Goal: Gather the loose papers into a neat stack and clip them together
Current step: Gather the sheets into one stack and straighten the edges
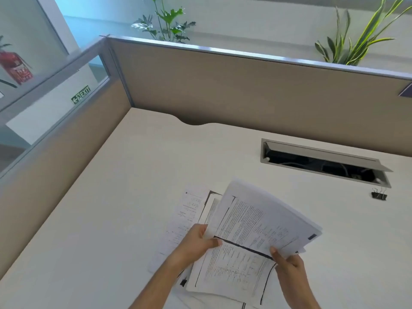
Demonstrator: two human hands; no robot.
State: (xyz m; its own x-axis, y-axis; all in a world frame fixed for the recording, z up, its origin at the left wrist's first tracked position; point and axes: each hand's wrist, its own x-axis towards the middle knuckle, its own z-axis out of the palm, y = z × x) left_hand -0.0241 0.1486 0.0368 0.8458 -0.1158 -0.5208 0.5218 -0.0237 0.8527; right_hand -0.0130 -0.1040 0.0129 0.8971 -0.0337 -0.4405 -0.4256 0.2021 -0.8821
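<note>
Both of my hands hold a bundle of printed papers (256, 219) lifted off the white desk (124, 197). My left hand (198, 243) pinches its left edge, and my right hand (287, 262) grips its near right corner. Under the bundle more loose printed sheets (229, 270) lie fanned out on the desk, one sheet (182, 221) sticking out to the left. A black binder clip (379, 195) rests on the desk far to the right, apart from both hands.
An open cable tray (323, 161) is sunk into the desk behind the papers, just above the clip. Beige partition walls (223, 85) close off the back and left sides. Plants (165, 21) stand beyond the partition.
</note>
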